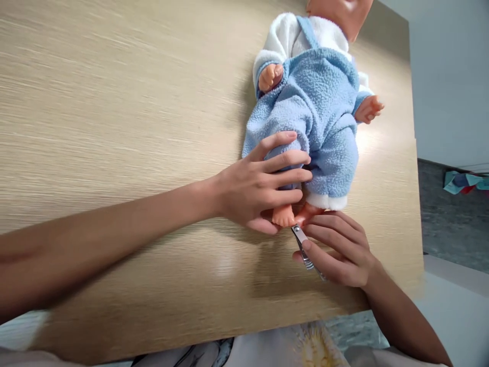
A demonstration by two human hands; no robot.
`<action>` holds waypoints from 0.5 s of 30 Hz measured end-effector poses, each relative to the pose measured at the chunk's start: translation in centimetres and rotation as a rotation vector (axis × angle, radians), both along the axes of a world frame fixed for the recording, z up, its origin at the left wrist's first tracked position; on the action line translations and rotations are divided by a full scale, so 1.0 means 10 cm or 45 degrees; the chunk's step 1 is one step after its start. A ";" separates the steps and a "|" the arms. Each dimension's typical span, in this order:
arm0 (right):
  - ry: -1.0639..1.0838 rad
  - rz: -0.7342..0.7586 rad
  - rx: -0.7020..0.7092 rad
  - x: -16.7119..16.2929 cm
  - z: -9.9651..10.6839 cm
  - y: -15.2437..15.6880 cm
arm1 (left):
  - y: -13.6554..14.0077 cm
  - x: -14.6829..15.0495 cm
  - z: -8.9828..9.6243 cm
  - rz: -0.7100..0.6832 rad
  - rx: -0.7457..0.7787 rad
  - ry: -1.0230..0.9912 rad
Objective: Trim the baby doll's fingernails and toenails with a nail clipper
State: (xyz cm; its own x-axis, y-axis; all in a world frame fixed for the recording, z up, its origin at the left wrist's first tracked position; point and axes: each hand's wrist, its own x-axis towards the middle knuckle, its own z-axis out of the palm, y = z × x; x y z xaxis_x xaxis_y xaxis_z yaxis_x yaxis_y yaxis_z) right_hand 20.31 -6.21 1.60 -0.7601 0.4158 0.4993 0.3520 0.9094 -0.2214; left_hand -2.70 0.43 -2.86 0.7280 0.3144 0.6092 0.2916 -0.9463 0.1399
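Observation:
A baby doll in a blue fleece overall with white sleeves lies on its back, its bare feet toward me. My left hand lies across the leg on the left, its fingers spread and curved around it, with the thumb beside the small bare foot. My right hand grips a silver nail clipper between thumb and fingers. The clipper's head is at the toes, touching or very close; I cannot tell which. Part of its lever is hidden behind my fingers.
A light wood-grain table carries the doll. Its right edge runs just past the doll's arm, and its front edge is close to my body. Beyond the right edge, small coloured cloth pieces show above a grey floor.

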 end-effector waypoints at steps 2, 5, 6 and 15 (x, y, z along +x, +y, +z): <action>-0.012 -0.006 0.008 0.00 0.00 0.00 | 0.00 0.01 -0.01 0.005 0.041 0.000; -0.005 0.004 0.022 0.01 0.00 0.00 | -0.02 0.01 -0.02 0.022 0.009 0.083; 0.002 0.008 0.022 0.01 0.00 0.00 | -0.03 0.01 -0.02 0.027 -0.022 0.112; -0.026 0.013 0.084 0.01 0.00 0.00 | -0.07 0.02 -0.02 0.066 -0.044 0.120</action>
